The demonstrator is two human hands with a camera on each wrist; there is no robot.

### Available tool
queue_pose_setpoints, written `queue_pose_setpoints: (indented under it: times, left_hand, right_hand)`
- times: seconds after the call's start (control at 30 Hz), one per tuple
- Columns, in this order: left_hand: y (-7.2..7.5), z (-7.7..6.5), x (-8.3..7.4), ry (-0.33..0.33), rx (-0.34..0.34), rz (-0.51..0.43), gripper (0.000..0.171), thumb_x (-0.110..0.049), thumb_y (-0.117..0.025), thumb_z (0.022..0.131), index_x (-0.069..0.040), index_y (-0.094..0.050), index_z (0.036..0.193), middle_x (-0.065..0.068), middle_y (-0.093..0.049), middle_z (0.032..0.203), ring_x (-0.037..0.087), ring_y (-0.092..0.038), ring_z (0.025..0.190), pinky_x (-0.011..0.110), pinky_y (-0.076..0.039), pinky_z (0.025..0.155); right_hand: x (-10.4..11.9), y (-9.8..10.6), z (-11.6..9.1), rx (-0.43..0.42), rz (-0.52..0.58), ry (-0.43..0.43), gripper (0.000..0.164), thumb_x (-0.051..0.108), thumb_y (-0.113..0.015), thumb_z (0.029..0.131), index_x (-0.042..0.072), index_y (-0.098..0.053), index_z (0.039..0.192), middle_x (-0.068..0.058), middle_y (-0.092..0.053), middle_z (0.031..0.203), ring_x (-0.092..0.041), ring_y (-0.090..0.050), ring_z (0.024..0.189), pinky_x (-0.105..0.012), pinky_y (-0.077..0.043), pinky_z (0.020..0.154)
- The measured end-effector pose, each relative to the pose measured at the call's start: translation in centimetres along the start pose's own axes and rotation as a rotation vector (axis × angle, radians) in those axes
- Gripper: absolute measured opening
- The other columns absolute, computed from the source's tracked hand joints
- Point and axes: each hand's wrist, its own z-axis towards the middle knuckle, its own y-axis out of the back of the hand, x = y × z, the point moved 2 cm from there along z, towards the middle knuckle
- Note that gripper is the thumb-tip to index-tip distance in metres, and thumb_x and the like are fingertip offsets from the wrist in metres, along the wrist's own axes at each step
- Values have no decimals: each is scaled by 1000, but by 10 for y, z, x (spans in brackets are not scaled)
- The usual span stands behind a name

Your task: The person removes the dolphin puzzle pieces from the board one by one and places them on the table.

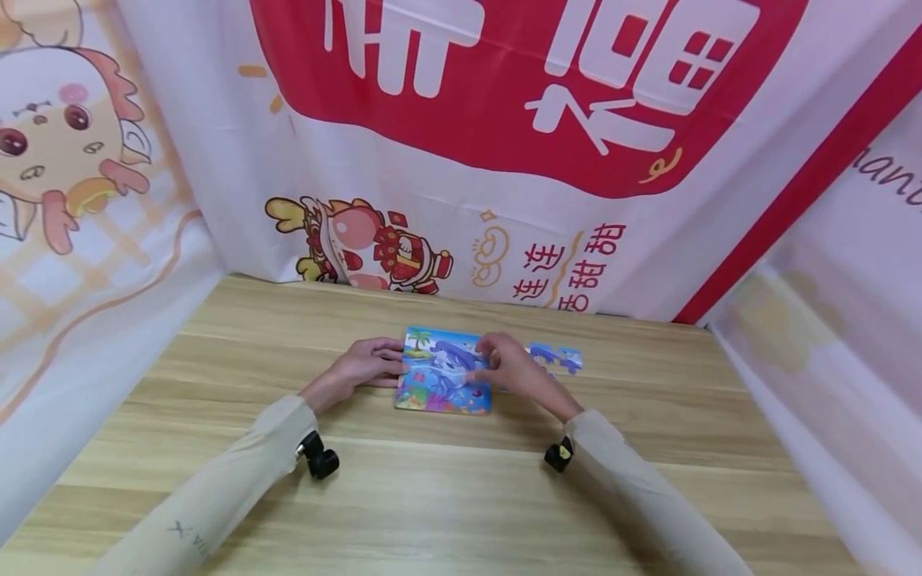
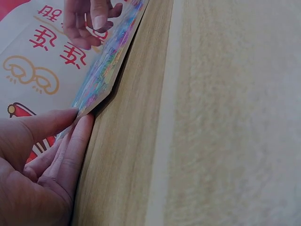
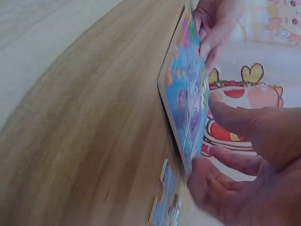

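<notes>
A jigsaw puzzle (image 1: pixel 439 384) with a dolphin and undersea picture lies on the wooden table. At its left edge is my left hand (image 1: pixel 370 364). In the left wrist view the left thumb (image 2: pixel 51 123) rests on the puzzle's corner and the fingers lie against its side, pinching the edge. Over the puzzle's right side is my right hand (image 1: pixel 510 370), thumb and forefinger spread apart. The right wrist view shows the right thumb (image 3: pixel 230 113) at the picture's surface and the forefinger (image 3: pixel 200 176) by a corner. I see no piece between them.
Several loose puzzle pieces (image 1: pixel 555 356) lie right of the puzzle, partly hidden by the right hand; some show in the right wrist view (image 3: pixel 164 197). A printed cloth (image 1: pixel 446 184) hangs behind the wooden table (image 1: pixel 432 496), with more cloth at both sides.
</notes>
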Motion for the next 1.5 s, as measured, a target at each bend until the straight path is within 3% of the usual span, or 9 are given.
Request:
queue_pose_setpoints:
  times: [0.27, 0.5, 0.77, 1.0, 1.23, 1.5]
  left_hand:
    - [3, 0, -1, 15, 3, 0, 60, -7, -72, 99, -1, -47, 153, 22, -58, 145, 19, -74, 102, 32, -66, 88]
    - [6, 1, -2, 21, 5, 12, 60, -8, -71, 100, -2, -46, 154, 22, -59, 145, 20, -75, 101, 32, -66, 87]
    - [4, 2, -1, 30, 10, 6, 61, -7, -72, 99, -1, -46, 154, 22, -59, 145, 18, -75, 99, 32, -66, 86]
    - [5, 2, 0, 30, 15, 3, 62, -7, -71, 100, -1, -44, 155, 23, -58, 146, 18, -75, 100, 32, -66, 87]
    - [4, 3, 0, 18, 30, -8, 60, -6, -71, 100, 0, -45, 154, 23, -57, 146, 17, -74, 99, 32, -66, 88]
    - [2, 3, -1, 24, 21, -4, 58, -6, -71, 100, 0, -47, 152, 23, -57, 146, 18, -74, 99, 32, -66, 88]
  right_hand:
    - [4, -8, 6, 46, -167, -85, 40, 27, -87, 89, 5, -68, 115, -6, -65, 105, -20, -59, 93, -37, -57, 86]
    - [10, -5, 14, 104, -186, -46, 36, 24, -87, 88, 4, -63, 107, -8, -62, 101, -20, -55, 90, -34, -54, 80]
    - [10, -7, 11, 96, -173, -85, 37, 24, -85, 90, 7, -58, 109, -8, -59, 106, -22, -54, 94, -36, -53, 81]
    - [9, -14, 2, 15, -122, -22, 33, 21, -80, 95, 8, -54, 109, -5, -57, 90, -20, -53, 81, -29, -46, 64]
    - [8, -15, -4, 41, -36, 55, 23, 17, -76, 98, 11, -55, 92, -3, -54, 86, -17, -49, 80, -27, -42, 66]
    - [5, -4, -8, 50, -15, 127, 23, 14, -78, 96, 12, -57, 86, 0, -56, 82, -16, -49, 78, -28, -42, 68]
